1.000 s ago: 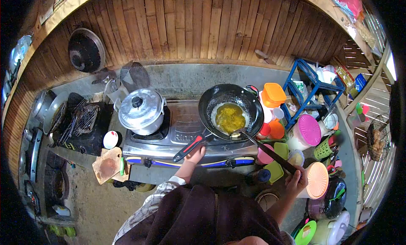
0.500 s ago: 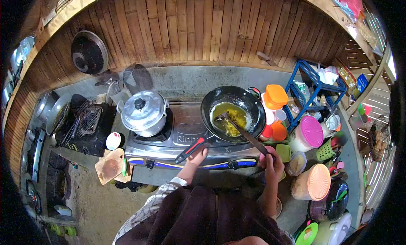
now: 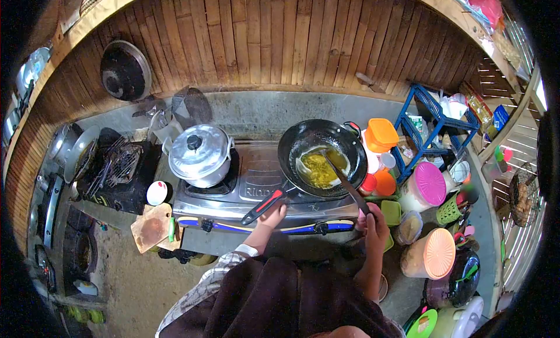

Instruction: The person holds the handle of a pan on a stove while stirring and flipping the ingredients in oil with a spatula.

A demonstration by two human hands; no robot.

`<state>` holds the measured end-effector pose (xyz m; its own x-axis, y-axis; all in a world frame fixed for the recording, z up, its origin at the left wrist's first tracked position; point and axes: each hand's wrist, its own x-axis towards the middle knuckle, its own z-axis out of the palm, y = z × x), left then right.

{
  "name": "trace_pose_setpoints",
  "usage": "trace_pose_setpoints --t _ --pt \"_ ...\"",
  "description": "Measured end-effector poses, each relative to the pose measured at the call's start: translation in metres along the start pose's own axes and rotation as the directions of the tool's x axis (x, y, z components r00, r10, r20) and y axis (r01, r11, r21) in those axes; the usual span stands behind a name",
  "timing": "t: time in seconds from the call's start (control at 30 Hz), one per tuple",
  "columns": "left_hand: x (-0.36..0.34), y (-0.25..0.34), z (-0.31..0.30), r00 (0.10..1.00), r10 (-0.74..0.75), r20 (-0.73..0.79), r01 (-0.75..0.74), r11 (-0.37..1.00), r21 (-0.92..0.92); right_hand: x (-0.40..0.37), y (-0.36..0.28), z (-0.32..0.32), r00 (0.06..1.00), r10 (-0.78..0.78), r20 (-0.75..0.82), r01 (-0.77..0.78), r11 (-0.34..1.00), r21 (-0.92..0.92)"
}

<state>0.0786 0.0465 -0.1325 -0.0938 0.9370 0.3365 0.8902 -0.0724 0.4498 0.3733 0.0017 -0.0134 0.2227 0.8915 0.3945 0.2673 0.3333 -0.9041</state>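
Observation:
A black wok [image 3: 294, 140] sits on the right side of the stove, with yellow food [image 3: 322, 171] in oil at its bottom. Its black-and-red handle [image 3: 263, 207] points toward me, and my left hand [image 3: 273, 215] is closed around it, partly hidden. My right hand [image 3: 375, 222] grips the end of a long dark spatula [image 3: 352, 191]. The spatula slants down into the wok, its far end amid the oil and food.
A lidded aluminium pot [image 3: 199, 154] stands on the left burner of the steel stove [image 3: 256, 169]. Plastic containers [image 3: 429, 183] and a blue rack [image 3: 417, 128] crowd the right. At left lie a cutting board [image 3: 153, 228] and a small white bowl [image 3: 157, 192].
The spatula's far end has moved right across the wok, away from the left side of the oil. More of the yellow food shows. My left hand stays at the handle.

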Motion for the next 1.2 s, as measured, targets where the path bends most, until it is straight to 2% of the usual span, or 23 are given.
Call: trace_pose_setpoints --t 0.03,0.13,0.17,0.27,0.3,0.4,0.43,0.53,0.73,0.87,0.93,1.1,1.2 --pt "0.000 0.001 -0.001 0.999 -0.022 0.035 0.022 1.000 0.006 -0.002 -0.023 -0.002 0.984 0.173 0.033 -0.176 0.975 0.133" --pt "0.000 0.002 -0.002 0.999 -0.030 0.024 0.030 0.999 0.016 -0.003 -0.032 -0.020 0.991 0.133 0.024 -0.135 0.987 0.089" --pt "0.000 0.002 -0.003 0.999 -0.028 0.026 0.028 1.000 0.014 -0.005 -0.047 -0.024 0.980 0.197 0.003 -0.196 0.977 0.087" --pt "0.001 0.003 -0.006 0.999 -0.011 0.031 0.010 1.000 0.017 -0.011 -0.050 -0.043 0.980 0.196 -0.030 -0.193 0.978 0.077" --pt "0.001 0.002 -0.006 1.000 0.021 0.010 -0.021 1.000 0.014 -0.010 -0.045 -0.049 0.994 0.102 -0.039 -0.103 0.994 -0.025" --pt "0.001 0.005 -0.008 0.998 0.049 -0.050 -0.049 0.999 -0.017 -0.017 -0.052 -0.066 0.983 0.178 -0.030 -0.177 0.984 0.034" --pt "0.001 0.005 -0.007 0.995 0.043 -0.087 -0.047 0.998 -0.045 -0.017 -0.064 -0.065 0.978 0.184 -0.093 -0.184 0.983 0.008" --pt "0.001 0.000 -0.001 0.997 0.042 -0.062 -0.046 0.997 -0.065 -0.019 -0.084 -0.070 0.962 0.228 -0.148 -0.226 0.974 0.033" --pt "0.001 0.002 -0.001 0.987 0.078 -0.139 -0.085 0.995 -0.043 -0.021 -0.086 -0.090 0.973 0.194 -0.126 -0.193 0.981 0.024" --pt "0.002 0.004 -0.006 0.987 0.082 -0.139 -0.087 0.996 -0.032 -0.021 -0.094 -0.091 0.981 0.147 -0.126 -0.146 0.989 0.018" --pt "0.002 0.001 -0.005 0.995 -0.022 0.101 0.022 1.000 0.006 -0.021 -0.090 -0.097 0.987 0.119 -0.104 -0.120 0.993 -0.001" --pt "0.002 0.004 -0.008 0.992 -0.051 0.118 0.053 0.999 -0.010 -0.025 -0.089 -0.099 0.989 0.108 -0.100 -0.104 0.994 0.044" --pt "0.003 0.005 -0.009 0.992 -0.054 0.113 0.053 0.999 0.013 -0.026 -0.083 -0.101 0.989 0.014 -0.150 -0.016 1.000 -0.013"
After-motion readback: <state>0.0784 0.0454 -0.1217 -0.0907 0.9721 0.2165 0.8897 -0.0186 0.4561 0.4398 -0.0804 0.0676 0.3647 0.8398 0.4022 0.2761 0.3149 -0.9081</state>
